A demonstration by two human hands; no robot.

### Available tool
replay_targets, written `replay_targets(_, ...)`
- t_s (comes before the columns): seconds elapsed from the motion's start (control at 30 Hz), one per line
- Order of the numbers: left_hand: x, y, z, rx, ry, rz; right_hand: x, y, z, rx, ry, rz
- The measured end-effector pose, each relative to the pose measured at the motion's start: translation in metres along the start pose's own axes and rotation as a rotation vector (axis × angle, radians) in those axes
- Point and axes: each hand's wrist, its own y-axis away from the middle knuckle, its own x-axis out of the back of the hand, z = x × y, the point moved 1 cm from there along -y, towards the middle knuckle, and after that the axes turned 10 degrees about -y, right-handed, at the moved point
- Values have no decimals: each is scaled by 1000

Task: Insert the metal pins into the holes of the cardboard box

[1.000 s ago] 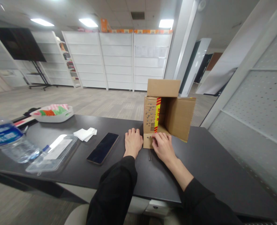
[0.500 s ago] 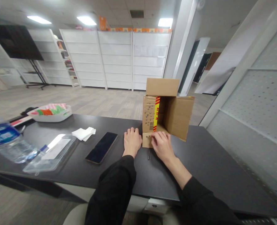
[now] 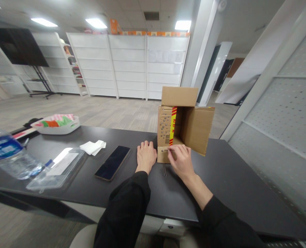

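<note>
- The cardboard box is stood upright on the table, its long axis vertical and its open side faced toward the person.
- The lower flap is extended from the box toward the person; its right part is covered by the right hand.
- The right fingers are set at the flap, thumb and index finger drawn close together; whether a small item is clamped between them cannot be told.
- The left hand is laid just left of the flap, palm down, fingers extended and slightly apart, with nothing seen gripped.
- Thin metal rods are laid in front of the box, between the hands, long axis directed from the flap toward the person.
- The box is plain brown, with grey spots and a barcode on its left panel, yellow-and-red tape and a right flap swung outward.
- Small dark marks are seen on the lower flap, beside the right fingertips.
</note>
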Motion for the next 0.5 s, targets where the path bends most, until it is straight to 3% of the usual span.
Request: replay_targets(0.5, -2, 0, 0, -4, -2, 16, 16, 9, -5, 72, -85, -10)
